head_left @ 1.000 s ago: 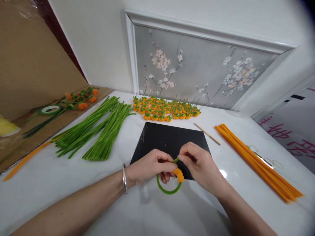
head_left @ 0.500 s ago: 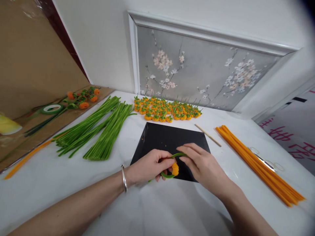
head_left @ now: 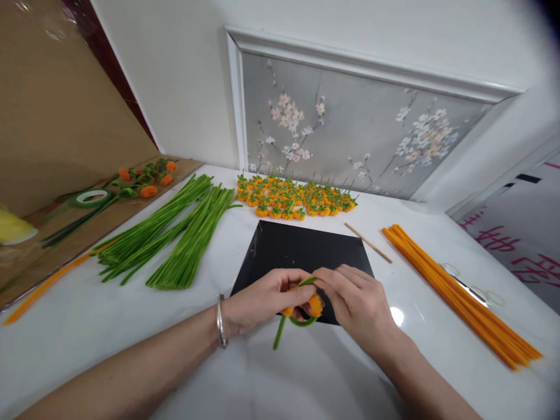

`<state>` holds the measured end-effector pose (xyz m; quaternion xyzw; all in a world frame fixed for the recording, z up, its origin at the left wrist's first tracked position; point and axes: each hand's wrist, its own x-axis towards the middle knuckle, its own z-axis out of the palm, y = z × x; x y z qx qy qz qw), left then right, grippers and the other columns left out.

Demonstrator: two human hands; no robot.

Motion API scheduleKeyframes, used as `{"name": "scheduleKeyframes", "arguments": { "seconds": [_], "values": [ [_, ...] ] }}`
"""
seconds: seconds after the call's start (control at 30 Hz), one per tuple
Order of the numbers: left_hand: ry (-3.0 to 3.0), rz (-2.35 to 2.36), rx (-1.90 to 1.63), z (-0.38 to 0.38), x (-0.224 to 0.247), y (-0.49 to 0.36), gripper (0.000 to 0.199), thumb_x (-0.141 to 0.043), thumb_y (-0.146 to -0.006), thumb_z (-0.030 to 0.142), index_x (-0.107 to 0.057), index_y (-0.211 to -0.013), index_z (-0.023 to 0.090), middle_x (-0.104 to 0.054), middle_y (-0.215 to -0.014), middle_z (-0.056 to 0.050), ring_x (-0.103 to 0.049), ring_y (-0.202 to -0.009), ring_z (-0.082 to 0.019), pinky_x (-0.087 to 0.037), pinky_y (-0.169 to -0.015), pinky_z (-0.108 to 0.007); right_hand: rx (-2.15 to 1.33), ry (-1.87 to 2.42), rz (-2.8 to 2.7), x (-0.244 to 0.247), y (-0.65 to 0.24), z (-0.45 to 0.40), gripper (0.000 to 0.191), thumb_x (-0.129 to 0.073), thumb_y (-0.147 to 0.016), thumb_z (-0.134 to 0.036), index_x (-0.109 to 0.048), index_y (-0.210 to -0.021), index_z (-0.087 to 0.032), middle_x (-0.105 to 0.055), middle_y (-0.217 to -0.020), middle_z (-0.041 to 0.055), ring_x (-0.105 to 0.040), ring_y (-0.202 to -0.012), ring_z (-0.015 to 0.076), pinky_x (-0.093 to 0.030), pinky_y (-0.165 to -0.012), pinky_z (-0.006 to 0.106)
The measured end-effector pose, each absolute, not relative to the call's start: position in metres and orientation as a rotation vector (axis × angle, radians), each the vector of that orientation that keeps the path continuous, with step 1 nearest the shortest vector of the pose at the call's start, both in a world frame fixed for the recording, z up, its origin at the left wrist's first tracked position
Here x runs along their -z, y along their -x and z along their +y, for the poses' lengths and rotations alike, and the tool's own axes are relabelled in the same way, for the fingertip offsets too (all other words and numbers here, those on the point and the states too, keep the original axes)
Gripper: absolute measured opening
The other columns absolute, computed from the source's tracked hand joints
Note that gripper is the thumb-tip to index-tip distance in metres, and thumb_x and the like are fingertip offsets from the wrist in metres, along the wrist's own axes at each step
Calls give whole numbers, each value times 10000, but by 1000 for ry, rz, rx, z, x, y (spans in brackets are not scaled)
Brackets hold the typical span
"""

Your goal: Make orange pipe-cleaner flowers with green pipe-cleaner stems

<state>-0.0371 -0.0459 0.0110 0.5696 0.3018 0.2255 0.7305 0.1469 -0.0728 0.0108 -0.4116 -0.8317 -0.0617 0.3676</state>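
My left hand (head_left: 273, 294) is closed on a curled orange piece (head_left: 315, 304) of fuzzy stem, over the front part of a black mat (head_left: 306, 245). A green fuzzy stem (head_left: 305, 322) loops under and around the orange piece, one end pointing down toward me. My right hand (head_left: 361, 297) pinches the green stem near its upper end, its fingertips close to those of my left hand. Part of the orange piece is hidden behind my fingers.
Green stems (head_left: 184, 251) lie at the left, orange stems (head_left: 455, 291) and scissors (head_left: 472, 291) at the right. Several small orange flowers (head_left: 286, 195) stand in rows at the back. A thin stick (head_left: 368, 242) lies beside the mat. Green tape (head_left: 91, 197) rests on cardboard.
My right hand has moved in toward my left, and its fingers have closed on the green stem. More of the orange piece and the stem's lower end now show.
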Motion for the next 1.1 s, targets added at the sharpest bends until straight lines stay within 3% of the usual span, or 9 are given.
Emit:
{"name": "scheduleKeyframes", "arguments": {
  "seconds": [0.1, 0.27, 0.63, 0.8, 1.0, 1.1],
  "values": [
    [-1043, 567, -409, -47, -10, 36, 328, -645, -809, 428, -617, -852, 104, -647, -820, -73, -637, -720, -151, -510, -682, -287, 149, 1009, -2120, -10, -145, -72, 214, -456, -951, -176, -649, -861, -163, -606, -649, 19, -530, -585, 124, -416, -589, 248],
    [-875, 631, -325, -50, -10, 34, 273, -654, -786, 376, -582, -884, 130, -687, -832, -94, -700, -683, -209, -536, -596, -297, 209, 1095, -2103, -8, -148, -70, 249, -462, -955, -202, -649, -794, -169, -608, -663, 20, -562, -618, 123, -417, -620, 241],
    [-906, 635, -310, -47, -9, 37, 208, -570, -832, 324, -611, -845, 120, -656, -874, -90, -678, -645, -166, -511, -523, -232, 396, 1210, -1988, -7, -168, -63, 182, -539, -927, -233, -653, -805, -161, -628, -660, 15, -574, -607, 127, -412, -620, 243],
    [-950, 657, -349, -47, -11, 37, 172, -574, -841, 300, -593, -869, 131, -580, -741, -29, -528, -529, -72, -389, -440, -163, 453, 1234, -1960, -9, -176, -61, 180, -545, -924, -247, -655, -812, -158, -648, -682, 23, -589, -608, 130, -421, -624, 245],
    [-949, 658, -331, -47, -15, 40, 172, -583, -855, 296, -553, -980, 181, -384, -690, 58, -233, -454, -17, -96, -401, -166, 492, 1295, -1935, -9, -185, -58, 186, -547, -921, -268, -667, -839, -153, -653, -688, 16, -591, -607, 126, -425, -609, 235],
    [-1106, 674, -364, -49, -17, 42, 238, -611, -837, 267, -537, -1051, 192, -364, -669, 75, -222, -488, -36, -153, -428, -173, 511, 1314, -1923, -8, -186, -58, 198, -546, -922, -286, -673, -838, -158, -659, -690, 13, -591, -600, 124, -419, -598, 233]
  ]
}}
